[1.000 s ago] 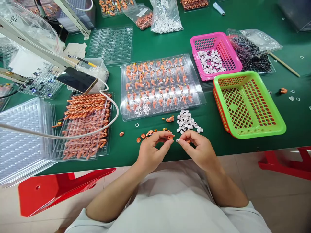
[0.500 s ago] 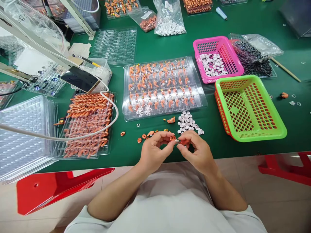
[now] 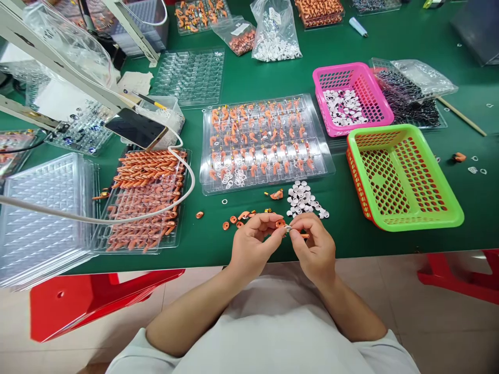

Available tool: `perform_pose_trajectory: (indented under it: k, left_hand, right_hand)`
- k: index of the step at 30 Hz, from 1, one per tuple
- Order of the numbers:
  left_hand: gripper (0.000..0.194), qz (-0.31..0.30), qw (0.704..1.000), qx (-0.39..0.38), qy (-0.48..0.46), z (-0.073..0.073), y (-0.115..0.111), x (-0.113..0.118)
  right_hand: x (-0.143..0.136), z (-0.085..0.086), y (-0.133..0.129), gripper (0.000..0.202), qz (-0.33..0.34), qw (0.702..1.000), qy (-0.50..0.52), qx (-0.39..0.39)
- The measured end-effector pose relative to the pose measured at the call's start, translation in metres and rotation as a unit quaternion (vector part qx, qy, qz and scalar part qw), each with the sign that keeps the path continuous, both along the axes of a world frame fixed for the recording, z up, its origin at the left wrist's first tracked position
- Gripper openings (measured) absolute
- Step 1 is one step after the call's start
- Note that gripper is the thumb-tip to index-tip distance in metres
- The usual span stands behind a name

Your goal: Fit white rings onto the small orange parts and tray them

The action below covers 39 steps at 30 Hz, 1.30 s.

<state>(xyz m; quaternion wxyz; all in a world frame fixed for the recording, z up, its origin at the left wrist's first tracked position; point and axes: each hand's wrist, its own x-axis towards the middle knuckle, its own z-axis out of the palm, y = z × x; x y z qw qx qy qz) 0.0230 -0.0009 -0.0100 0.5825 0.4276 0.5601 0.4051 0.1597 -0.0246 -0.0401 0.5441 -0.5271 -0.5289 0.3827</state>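
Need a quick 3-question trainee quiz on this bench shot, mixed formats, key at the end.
1. True or false: the green basket holds white discs.
2. Which container holds white discs? A) pink basket B) green basket C) the clear tray of orange parts
3. Fill in: the left hand pinches a small ____-coloured part against a small pale piece at the right hand.

Key: 1 false, it looks bare inside. 2 A; more discs lie loose in the disc pile on the green mat. 3 orange.
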Motion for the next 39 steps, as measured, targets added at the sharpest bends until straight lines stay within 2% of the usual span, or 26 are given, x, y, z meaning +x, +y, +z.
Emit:
perform_pose_trajectory:
  k: [6,10,13,18,22,27,39]
  left_hand:
    - [0.024,-0.049,0.996,-0.030,-0.066,-0.004,0.003,-0.007]
    - [0.022,-0.071,0.995,-0.028,-0.064,-0.009,0.003,-0.010]
    - [0.022,-0.088,0.995,-0.015,-0.045,-0.011,0.002,-0.011]
    - [0.023,-0.121,0.990,0.056,0.042,-0.010,0.002,-0.013]
    - [0.021,-0.148,0.971,0.142,0.123,-0.010,0.003,-0.016]
    - [0.019,-0.166,0.946,0.217,0.174,-0.012,0.004,-0.017]
    - [0.019,-0.176,0.921,0.273,0.215,-0.013,0.005,-0.017]
  right_hand:
    - [0.017,0.009,0.006,0.010,0.061,0.997,-0.007,-0.036]
    - [0.028,0.017,0.013,0.012,0.099,0.993,0.013,-0.070]
    - [0.029,0.022,0.017,0.013,0.119,0.989,-0.017,-0.080]
    - [0.027,0.027,0.021,0.013,0.142,0.983,-0.084,-0.077]
    - [0.027,0.029,0.023,0.014,0.146,0.980,-0.111,-0.070]
    - [0.027,0.030,0.024,0.014,0.153,0.978,-0.118,-0.074]
    - [0.027,0.027,0.023,0.013,0.171,0.974,-0.120,-0.092]
